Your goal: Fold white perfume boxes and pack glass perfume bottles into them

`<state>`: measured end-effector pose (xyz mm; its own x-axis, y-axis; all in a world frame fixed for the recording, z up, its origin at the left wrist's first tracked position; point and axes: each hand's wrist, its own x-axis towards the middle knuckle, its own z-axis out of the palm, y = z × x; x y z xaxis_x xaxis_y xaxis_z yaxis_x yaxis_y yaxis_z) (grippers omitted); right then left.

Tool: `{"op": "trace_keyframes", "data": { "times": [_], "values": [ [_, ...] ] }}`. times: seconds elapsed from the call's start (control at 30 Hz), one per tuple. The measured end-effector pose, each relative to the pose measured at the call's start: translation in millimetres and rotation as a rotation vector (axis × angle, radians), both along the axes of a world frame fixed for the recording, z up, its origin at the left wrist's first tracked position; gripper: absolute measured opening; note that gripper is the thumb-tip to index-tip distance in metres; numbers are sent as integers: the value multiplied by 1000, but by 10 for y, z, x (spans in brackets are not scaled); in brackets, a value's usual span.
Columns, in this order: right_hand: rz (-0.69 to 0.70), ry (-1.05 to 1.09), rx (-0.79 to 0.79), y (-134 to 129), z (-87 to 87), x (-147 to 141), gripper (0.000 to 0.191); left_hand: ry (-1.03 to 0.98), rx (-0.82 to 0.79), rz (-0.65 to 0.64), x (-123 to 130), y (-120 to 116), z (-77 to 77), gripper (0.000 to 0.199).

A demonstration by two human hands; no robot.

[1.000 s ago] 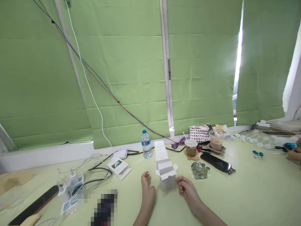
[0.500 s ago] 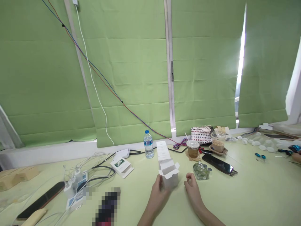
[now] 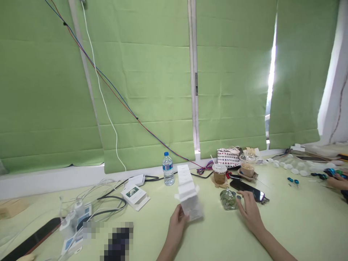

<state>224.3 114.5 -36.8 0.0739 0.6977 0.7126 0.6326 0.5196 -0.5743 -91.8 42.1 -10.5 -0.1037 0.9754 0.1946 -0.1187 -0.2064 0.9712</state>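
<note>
Left hand pinching a white box, right hand loosely spread just beside a clear jar, bench beneath

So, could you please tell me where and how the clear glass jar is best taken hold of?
Probably around the wide body of the clear glass jar, thumb and fingers on opposite sides, coming from its right, where the right hand is. The body bulges below a narrower top, so it should give a broader hold, and that side avoids the white box to its left.
</note>
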Motion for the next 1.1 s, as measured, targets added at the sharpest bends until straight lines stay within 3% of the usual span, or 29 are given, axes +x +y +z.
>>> {"op": "trace_keyframes", "data": {
  "times": [0.17, 0.27, 0.4, 0.5, 0.83, 1.1],
  "values": [
    [-1, -114, -59, 32, 3, 27, 27, -511, -154, -184, -12, -18, 45, 31],
    [23, -144, -66, 46, 9, -17, 25, -711, -167, -176, -87, 3, 4, 17],
    [20, -138, -81, 67, -6, 0, 24, -868, -135, -149, -206, 55, -46, 40],
    [36, -140, -103, 65, -13, 22, 24, -919, -149, -168, -242, 68, -45, 48],
    [49, -102, -155, 21, 24, 11, 27, -943, -202, -149, -217, 43, -4, 42],
    [72, -75, -173, 9, 34, 7, 28, -962, -153, -352, -232, -5, 79, 56]
  ]
}}
